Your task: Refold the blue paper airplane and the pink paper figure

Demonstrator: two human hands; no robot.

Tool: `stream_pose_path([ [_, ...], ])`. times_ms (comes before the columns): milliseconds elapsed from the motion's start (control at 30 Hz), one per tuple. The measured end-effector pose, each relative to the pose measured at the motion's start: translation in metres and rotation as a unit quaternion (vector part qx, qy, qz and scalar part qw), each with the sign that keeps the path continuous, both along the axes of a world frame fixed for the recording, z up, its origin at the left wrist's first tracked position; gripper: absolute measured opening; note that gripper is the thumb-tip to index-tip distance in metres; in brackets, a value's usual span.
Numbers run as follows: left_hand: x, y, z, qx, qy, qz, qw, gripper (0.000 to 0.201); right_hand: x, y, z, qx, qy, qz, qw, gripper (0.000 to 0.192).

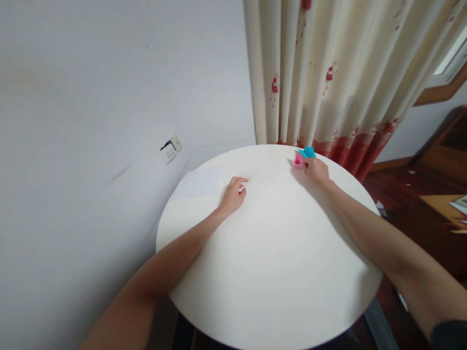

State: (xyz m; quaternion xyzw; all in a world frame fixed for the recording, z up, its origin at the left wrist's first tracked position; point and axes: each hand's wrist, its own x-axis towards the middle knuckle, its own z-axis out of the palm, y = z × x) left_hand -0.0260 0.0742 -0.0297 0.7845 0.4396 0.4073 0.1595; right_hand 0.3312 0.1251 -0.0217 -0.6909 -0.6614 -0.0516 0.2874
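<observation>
My right hand (316,170) reaches to the far right of the round white table (277,272). Its fingers are closed on a small pink folded paper piece (298,161). Just behind that, close to the table's far edge, is a blue folded paper piece (308,151), partly covered by the pink one and the hand. My left hand (234,194) rests on the left half of the tabletop with its fingers bent and apart, and nothing shows between them. Beside it, to the left, lie white paper sheets (199,183).
A grey-white wall with a power socket (169,152) borders the table's left side. Behind the far edge hangs a cream curtain (302,73) with red flowers. To the right are a dark red floor and a wooden surface (440,206) with papers.
</observation>
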Motion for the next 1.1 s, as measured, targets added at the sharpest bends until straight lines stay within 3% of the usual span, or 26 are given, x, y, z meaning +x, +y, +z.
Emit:
stream_pose_path([
  [133, 0.000, 0.002, -0.001, 0.006, -0.002, 0.006, 1.000, 0.040, 0.002, 0.002, -0.006, 0.023, 0.056, -0.005, 0.998, 0.032],
  [233, -0.001, 0.004, -0.002, 0.007, -0.008, 0.014, 1.000, 0.044, 0.003, 0.003, -0.007, 0.028, 0.110, -0.054, 0.992, 0.042],
  [300, -0.001, 0.004, -0.002, 0.005, -0.009, 0.014, 1.000, 0.044, 0.004, 0.004, -0.008, -0.004, 0.128, -0.091, 0.988, 0.037],
  [500, 0.001, 0.001, 0.000, 0.000, -0.004, 0.009, 1.000, 0.038, -0.001, 0.006, -0.014, -0.087, 0.117, -0.122, 0.982, 0.029],
  [833, 0.002, 0.000, -0.002, -0.010, -0.002, 0.002, 1.000, 0.034, -0.001, 0.005, -0.013, -0.108, 0.102, -0.155, 0.977, 0.039],
  [1100, 0.002, 0.001, -0.004, -0.010, -0.004, 0.001, 1.000, 0.032, -0.001, 0.008, -0.017, -0.103, 0.103, -0.152, 0.978, 0.032],
])
